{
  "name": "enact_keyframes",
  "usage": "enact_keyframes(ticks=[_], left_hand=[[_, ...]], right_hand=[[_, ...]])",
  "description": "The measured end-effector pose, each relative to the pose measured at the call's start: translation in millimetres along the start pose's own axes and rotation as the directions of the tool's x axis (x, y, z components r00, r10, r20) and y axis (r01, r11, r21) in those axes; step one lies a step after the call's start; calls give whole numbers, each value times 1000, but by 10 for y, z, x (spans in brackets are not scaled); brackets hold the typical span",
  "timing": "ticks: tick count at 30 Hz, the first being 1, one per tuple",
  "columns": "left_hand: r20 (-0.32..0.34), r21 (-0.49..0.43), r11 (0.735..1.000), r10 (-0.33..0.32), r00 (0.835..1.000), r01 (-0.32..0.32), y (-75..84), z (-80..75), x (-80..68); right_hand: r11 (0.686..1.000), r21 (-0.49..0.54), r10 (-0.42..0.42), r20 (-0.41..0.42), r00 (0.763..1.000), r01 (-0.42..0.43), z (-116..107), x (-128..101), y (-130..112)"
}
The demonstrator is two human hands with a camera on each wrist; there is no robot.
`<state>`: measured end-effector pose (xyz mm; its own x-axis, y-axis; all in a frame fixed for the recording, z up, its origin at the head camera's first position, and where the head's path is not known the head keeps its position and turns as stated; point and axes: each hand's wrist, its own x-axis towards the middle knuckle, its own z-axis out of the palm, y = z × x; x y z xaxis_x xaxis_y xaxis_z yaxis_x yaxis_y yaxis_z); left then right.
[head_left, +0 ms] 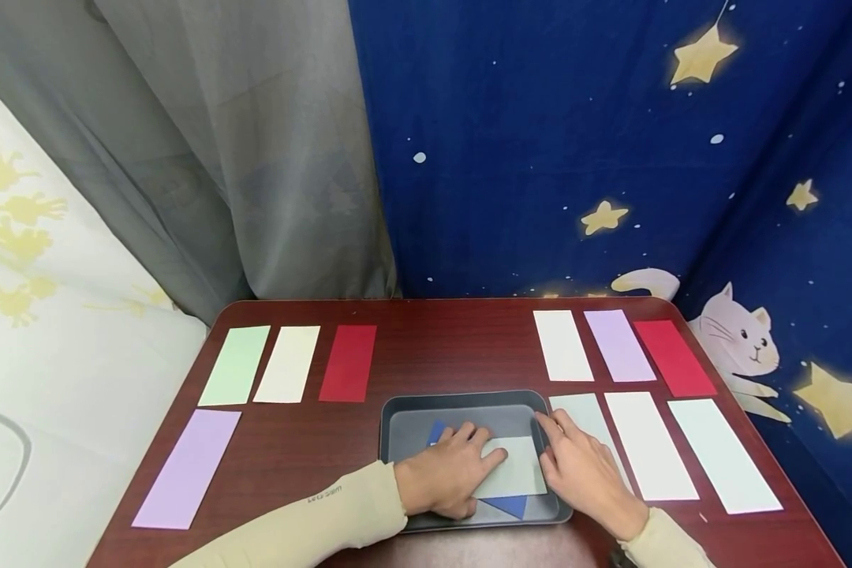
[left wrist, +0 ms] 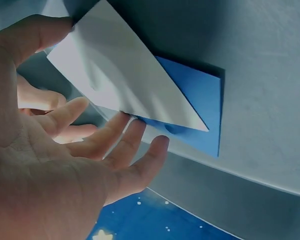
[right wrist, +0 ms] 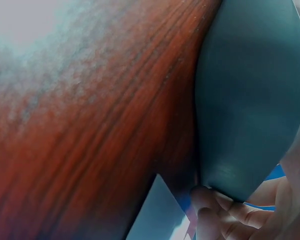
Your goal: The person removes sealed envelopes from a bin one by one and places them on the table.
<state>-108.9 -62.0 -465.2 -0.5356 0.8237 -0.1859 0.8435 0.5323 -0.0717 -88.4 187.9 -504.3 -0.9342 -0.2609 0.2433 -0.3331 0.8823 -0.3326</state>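
Note:
A dark grey tray [head_left: 433, 404] lies on the table, with a pale grey-green card [head_left: 518, 465] resting askew over a blue card [head_left: 509, 506] inside it. Over these cards is my left hand [head_left: 450, 471], fingers spread, the thumb on the pale card. In the left wrist view its fingertips [left wrist: 135, 131] touch the edges of the pale card [left wrist: 122, 70] and blue card [left wrist: 200, 92]. My right hand [head_left: 585, 465] grips the tray's right side. The right wrist view has its fingers [right wrist: 230, 215] curled at the tray wall [right wrist: 250, 95].
On the left of the table [head_left: 454, 347] lie green [head_left: 234, 365], cream [head_left: 287, 364], red [head_left: 349, 363] and lilac [head_left: 187, 468] cards. To the right are several white, lilac, red and pale cards, one pale card [head_left: 588, 414] beside the tray. Curtains hang behind.

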Motion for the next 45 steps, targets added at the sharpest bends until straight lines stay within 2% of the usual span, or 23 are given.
enact_keyframes(ticks=[12, 19, 45], left_hand=[[22, -152, 988, -38, 999, 41, -69, 15, 39], [3, -150, 987, -48, 999, 48, -96, 35, 50], [29, -197, 979, -50, 998, 55, -125, 13, 83]], right_hand=[[1000, 9, 3, 6, 1000, -3, -3, -1, -14], [1000, 10, 12, 11, 1000, -12, -7, -3, -20], [1000, 10, 15, 5, 1000, -15, 2, -5, -23]])
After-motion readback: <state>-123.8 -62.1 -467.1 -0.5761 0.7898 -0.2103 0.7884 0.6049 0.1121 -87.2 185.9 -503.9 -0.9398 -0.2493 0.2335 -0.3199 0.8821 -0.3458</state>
